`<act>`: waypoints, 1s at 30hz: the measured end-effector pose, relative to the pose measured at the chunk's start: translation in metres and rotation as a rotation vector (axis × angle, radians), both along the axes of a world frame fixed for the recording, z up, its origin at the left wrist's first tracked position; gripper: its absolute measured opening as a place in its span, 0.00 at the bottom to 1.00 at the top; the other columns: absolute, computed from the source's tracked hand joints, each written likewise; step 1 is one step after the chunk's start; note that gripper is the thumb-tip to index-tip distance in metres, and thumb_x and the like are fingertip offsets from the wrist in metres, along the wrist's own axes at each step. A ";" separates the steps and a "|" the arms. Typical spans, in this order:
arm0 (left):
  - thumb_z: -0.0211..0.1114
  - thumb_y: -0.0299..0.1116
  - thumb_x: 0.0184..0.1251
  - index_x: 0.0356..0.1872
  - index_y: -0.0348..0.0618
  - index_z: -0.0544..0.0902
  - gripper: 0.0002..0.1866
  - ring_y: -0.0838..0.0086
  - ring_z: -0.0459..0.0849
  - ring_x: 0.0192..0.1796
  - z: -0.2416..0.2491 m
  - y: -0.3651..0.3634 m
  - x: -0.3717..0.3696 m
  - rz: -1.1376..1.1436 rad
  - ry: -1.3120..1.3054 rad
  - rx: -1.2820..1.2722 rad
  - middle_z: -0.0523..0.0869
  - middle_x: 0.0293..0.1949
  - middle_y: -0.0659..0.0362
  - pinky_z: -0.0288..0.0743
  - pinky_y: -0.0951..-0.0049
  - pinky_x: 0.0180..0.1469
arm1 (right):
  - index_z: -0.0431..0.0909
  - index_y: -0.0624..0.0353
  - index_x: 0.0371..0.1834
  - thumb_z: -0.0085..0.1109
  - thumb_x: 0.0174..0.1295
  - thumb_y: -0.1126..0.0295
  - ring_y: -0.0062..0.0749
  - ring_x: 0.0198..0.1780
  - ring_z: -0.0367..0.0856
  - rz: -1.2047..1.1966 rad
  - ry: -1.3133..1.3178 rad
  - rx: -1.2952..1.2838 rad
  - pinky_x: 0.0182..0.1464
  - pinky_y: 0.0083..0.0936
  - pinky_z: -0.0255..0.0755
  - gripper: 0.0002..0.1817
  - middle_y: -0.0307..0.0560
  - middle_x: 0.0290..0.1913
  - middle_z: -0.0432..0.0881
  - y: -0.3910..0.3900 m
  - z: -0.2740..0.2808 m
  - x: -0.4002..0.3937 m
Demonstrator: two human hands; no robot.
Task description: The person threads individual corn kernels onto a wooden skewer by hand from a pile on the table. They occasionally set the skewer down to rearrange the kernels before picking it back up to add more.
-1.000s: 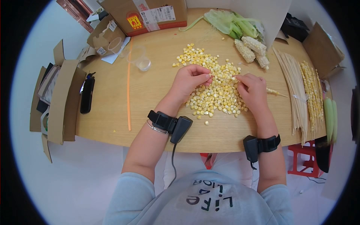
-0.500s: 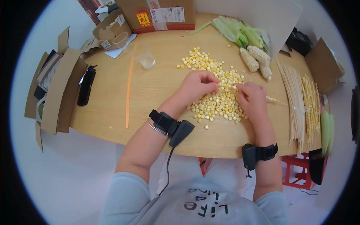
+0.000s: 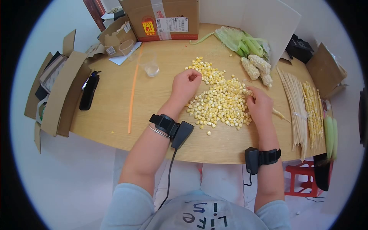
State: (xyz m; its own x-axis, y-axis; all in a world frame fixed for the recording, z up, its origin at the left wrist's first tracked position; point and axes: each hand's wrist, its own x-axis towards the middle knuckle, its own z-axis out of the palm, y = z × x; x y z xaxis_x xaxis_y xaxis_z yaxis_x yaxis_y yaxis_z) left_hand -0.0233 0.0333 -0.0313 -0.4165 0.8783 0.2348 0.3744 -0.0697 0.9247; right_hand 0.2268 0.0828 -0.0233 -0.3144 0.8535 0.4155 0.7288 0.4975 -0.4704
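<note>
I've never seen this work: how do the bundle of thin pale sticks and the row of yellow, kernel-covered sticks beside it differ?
The bundle of thin pale sticks looks bare; the row of yellow, kernel-covered sticks looks bumpy. The bundle stretches longer than the row. A tie crosses the bundle, while none shows on the row. Both lie on the wood-grained table.

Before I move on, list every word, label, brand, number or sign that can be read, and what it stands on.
"LiFe": upside down on the pale blue T-shirt.
"iS": same T-shirt, above "LiFe" in the view.
Shipping label on the large cardboard box: too small to read.
Red-and-yellow sticker on that box: too small.
Red print on its tape: blurred.
Code label and white label on the small carton: too small.
</note>
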 end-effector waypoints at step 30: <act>0.64 0.28 0.52 0.39 0.39 0.83 0.12 0.78 0.75 0.29 0.006 -0.009 0.008 -0.303 0.405 -0.123 0.78 0.27 0.60 0.70 0.78 0.32 | 0.81 0.51 0.37 0.56 0.51 0.71 0.35 0.44 0.76 -0.064 -0.087 -0.011 0.48 0.40 0.61 0.11 0.40 0.36 0.79 0.000 0.000 -0.001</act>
